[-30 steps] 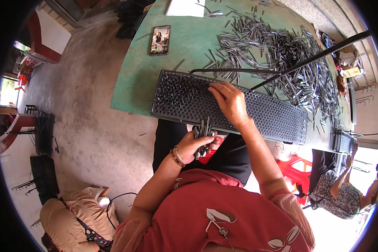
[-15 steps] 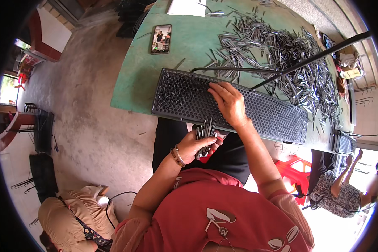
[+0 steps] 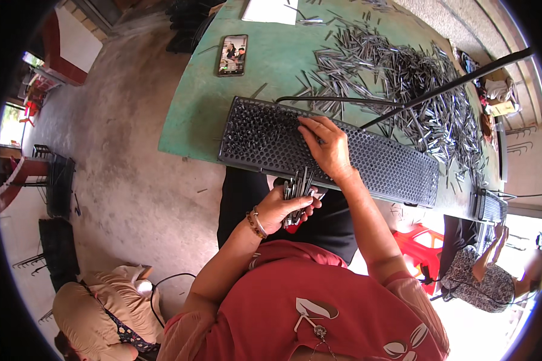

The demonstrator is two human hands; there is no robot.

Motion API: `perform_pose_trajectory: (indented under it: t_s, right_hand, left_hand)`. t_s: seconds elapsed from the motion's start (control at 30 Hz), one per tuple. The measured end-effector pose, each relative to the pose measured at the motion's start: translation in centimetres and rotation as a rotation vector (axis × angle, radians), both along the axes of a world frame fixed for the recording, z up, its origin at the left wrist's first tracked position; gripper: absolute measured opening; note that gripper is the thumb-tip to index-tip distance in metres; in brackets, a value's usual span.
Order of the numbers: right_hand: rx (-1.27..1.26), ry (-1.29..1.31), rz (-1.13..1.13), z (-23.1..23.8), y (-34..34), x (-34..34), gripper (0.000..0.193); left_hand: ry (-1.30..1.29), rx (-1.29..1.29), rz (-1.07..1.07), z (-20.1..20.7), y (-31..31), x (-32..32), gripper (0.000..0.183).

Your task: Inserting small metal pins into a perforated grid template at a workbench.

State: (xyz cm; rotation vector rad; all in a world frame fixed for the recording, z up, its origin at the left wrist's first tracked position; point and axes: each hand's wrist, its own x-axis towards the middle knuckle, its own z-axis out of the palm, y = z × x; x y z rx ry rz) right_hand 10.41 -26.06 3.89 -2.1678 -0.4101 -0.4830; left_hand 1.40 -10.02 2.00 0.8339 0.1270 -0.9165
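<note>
A long black tray with rows of round holes (image 3: 385, 162) lies tilted along the table's near edge. Its left part is filled with upright thin dark metal pieces (image 3: 253, 129); the right part shows bare holes. Over the middle of it, my right hand (image 3: 328, 147) is closed, thumb and fingertips brought together at the holes where the filled part ends. Whatever those fingertips pinch is hidden. Just below the tray's near edge, my left hand (image 3: 277, 210) is wrapped round a bundle of thin metal rods (image 3: 296, 195), their ends sticking up.
A large heap of loose rods (image 3: 415, 84) covers the green table (image 3: 193, 108) beyond the tray. A phone (image 3: 232, 55) lies at the left. Black metal bars (image 3: 451, 84) cross above the heap. One person (image 3: 108, 313) is at lower left, another (image 3: 482, 277) at right, near a red stool (image 3: 424, 246).
Both hands have stayed nearly in place. My right fingertips have shifted very slightly, and the rods in my left hand are fanned a little differently.
</note>
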Motion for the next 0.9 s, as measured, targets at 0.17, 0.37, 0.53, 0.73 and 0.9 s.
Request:
perform_pose_trajectory:
  t_s: [0.17, 0.37, 0.53, 0.73, 0.9]
  right_hand:
    - [0.149, 0.101, -0.128, 0.1, 0.2, -0.2, 0.019]
    - [0.113, 0.061, -0.136, -0.7, 0.5, -0.4, 0.019]
    - [-0.023, -0.068, -0.089, -0.6, 0.9, -1.2, 0.023]
    - [-0.007, -0.064, -0.185, -0.8, 0.3, -1.0, 0.023]
    - [0.004, -0.066, -0.117, -0.9, 0.5, -0.9, 0.021]
  left_hand:
    - [-0.007, -0.005, 0.038, -0.7, 0.2, -0.1, 0.026]
    - [0.017, -0.026, 0.054, -0.4, 0.3, 0.1, 0.026]
    - [0.017, -0.004, 0.045, 0.4, 0.5, 0.1, 0.03]
    - [0.016, -0.022, 0.063, 0.1, 0.6, 0.0, 0.03]
    - [0.046, -0.002, 0.048, 0.5, 0.5, 0.1, 0.03]
